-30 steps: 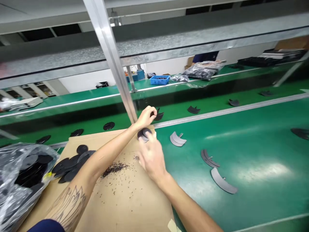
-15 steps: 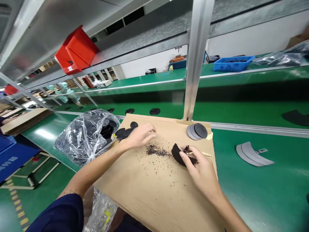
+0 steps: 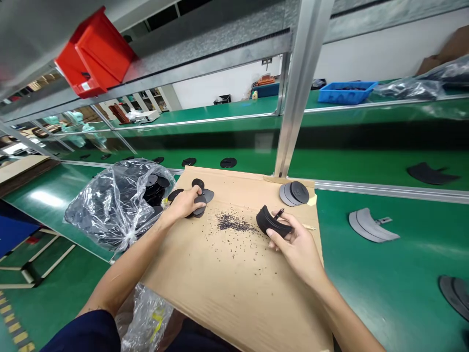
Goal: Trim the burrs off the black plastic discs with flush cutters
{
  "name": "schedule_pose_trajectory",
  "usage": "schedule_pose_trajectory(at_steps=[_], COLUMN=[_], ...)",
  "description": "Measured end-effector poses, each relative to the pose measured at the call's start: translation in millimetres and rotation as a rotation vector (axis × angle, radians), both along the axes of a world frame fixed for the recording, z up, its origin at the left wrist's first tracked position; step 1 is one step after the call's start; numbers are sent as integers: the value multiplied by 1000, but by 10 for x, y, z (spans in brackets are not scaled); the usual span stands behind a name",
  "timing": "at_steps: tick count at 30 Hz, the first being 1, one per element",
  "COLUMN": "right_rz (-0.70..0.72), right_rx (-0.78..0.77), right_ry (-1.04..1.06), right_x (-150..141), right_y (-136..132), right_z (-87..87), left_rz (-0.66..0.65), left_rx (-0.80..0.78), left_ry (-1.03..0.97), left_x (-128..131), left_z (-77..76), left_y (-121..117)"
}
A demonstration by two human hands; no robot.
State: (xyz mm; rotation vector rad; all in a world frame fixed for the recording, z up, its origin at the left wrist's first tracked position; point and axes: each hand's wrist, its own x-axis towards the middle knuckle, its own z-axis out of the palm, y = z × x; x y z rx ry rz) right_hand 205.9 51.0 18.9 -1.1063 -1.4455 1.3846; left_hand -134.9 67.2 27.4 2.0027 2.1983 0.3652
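My right hand [image 3: 293, 244] is closed on a stack of curved black pieces [image 3: 269, 223] and a thin pointed tool [image 3: 279, 213], held just above a brown cardboard sheet [image 3: 234, 283]. My left hand [image 3: 185, 204] rests on a spread of black discs [image 3: 200, 198] at the sheet's far left, its fingers curled over one of them. Black crumbs [image 3: 232, 224] are scattered on the cardboard between the hands. A short stack of grey and black discs [image 3: 294, 193] lies at the sheet's far right corner.
A clear plastic bag of black discs [image 3: 117, 203] sits left of the cardboard. A metal post [image 3: 296, 93] rises behind it. Grey curved pieces [image 3: 370, 225] lie on the green belt [image 3: 395, 274] to the right. A red bin [image 3: 93, 54] hangs overhead.
My left hand drew back from the crumbs to the black discs and curled over one. My right hand lifted the curved pieces slightly. The view shifted a little to the left.
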Motion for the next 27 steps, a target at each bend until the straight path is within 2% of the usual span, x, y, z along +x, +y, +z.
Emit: schedule_pose_trajectory(at_steps=[4, 7, 9, 11, 14, 17, 22, 27], right_rz=[-81, -16, 69, 172, 271, 297, 316, 315], right_rx=[81, 83, 38, -35, -138, -189, -204, -171], right_ry=[-8, -19, -8, 7, 30, 77, 116, 117], right_x=[-4, -30, -58, -85, -108, -106, -85, -103], right_y=[-30, -72, -105, -137, -175, -192, -200, -205], right_z=[-27, -7, 9, 19, 25, 48, 96, 41], left_rz=[-81, -251, -389, -520, -653, -677, -666, -657], left_rx=[78, 235, 332, 369, 388, 411, 479, 475], left_ry=[-169, -468, -593, -598, -546, -509, -470, -430], left_x=[175, 478, 732, 979, 1243, 1340, 1335, 1377], left_z=[115, 243, 313, 344, 303, 214, 136, 66], left_y=[-76, -243, -367, -453, -482, -454, -465, -493])
